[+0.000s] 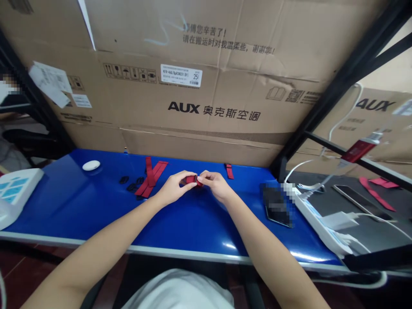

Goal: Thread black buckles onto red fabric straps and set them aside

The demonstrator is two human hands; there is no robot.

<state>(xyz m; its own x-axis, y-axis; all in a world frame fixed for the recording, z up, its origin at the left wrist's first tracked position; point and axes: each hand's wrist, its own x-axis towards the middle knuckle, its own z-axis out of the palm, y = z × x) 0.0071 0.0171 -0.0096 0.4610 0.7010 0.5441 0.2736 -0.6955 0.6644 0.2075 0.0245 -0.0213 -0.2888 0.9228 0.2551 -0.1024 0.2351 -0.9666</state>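
Above the middle of the blue table, my left hand (175,186) and my right hand (215,183) meet at a short red strap (191,179) with a small dark buckle at its right side. Thumb and fingers of my left hand pinch the strap's left part. My right hand's fingers close on its right end by the buckle. Left of my hands lie several red straps (151,179), partly crossed, with several small black buckles (124,180) beside them. Another red strap with a black buckle (229,171) rests near the back of the table, right of my hands.
A large cardboard box (144,98) stands behind the blue table (180,223). A phone (278,210) and a white power strip (325,223) lie at the right, with cables. A white device (19,193) and a round white object (91,165) are at the left. Black frame posts flank the table.
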